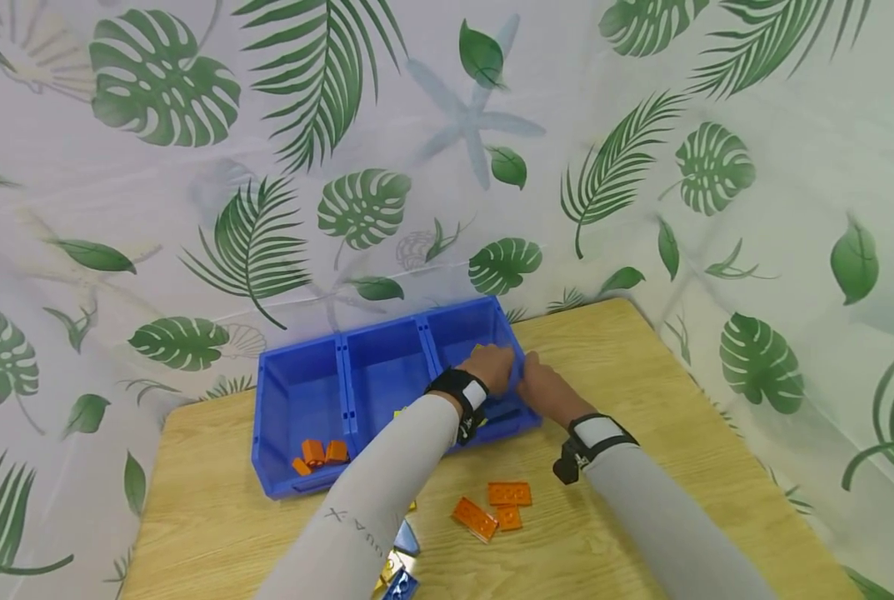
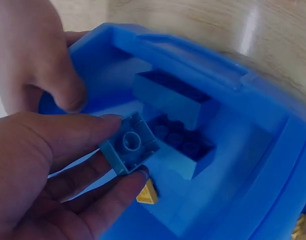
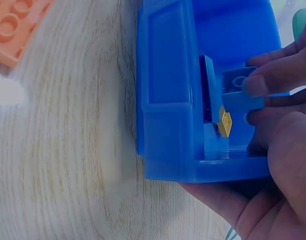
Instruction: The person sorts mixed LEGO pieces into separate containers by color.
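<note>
Beside the left hand (image 1: pixel 489 369), by which a blue brick (image 2: pixel 131 142) is pinched, the blue tray (image 3: pixel 168 135) is gripped by the right hand (image 1: pixel 551 393), probably for steadiness.

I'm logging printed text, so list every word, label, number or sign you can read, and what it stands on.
"X": at one end of the print on the left sleeve; its other letters are too blurred to read surely.
Small white marks on the left camera unit and right camera unit: too small to read.
Blue bin, held blue brick: no readable text.
</note>
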`<control>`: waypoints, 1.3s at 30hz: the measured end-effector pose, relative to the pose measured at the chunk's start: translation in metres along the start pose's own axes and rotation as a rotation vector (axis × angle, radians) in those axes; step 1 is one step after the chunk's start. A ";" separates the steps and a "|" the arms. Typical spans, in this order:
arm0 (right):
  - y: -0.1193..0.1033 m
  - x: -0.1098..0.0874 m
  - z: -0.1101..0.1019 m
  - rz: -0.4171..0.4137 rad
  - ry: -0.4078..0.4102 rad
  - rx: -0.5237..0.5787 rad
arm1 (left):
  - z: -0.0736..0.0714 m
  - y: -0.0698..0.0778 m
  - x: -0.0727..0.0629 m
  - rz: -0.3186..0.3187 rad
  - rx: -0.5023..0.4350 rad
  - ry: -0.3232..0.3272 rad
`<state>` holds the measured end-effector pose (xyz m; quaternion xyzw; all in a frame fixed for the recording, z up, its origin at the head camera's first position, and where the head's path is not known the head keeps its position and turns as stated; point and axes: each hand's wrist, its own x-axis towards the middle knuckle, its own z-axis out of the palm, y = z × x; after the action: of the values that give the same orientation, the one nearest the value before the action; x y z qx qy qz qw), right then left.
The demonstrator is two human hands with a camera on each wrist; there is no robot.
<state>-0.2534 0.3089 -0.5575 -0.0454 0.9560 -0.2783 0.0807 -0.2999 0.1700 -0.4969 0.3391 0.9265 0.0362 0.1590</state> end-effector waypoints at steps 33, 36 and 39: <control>-0.001 -0.002 0.002 -0.036 0.035 0.003 | 0.037 -0.001 0.007 -0.056 0.025 -0.131; 0.000 -0.002 0.001 -0.022 0.028 0.013 | 0.034 0.000 0.006 -0.059 0.013 -0.148; 0.002 -0.002 0.001 -0.017 0.028 0.012 | 0.031 0.001 0.005 -0.060 0.003 -0.159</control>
<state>-0.2516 0.3098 -0.5592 -0.0493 0.9550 -0.2853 0.0652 -0.2926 0.1724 -0.5277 0.3132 0.9208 0.0030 0.2323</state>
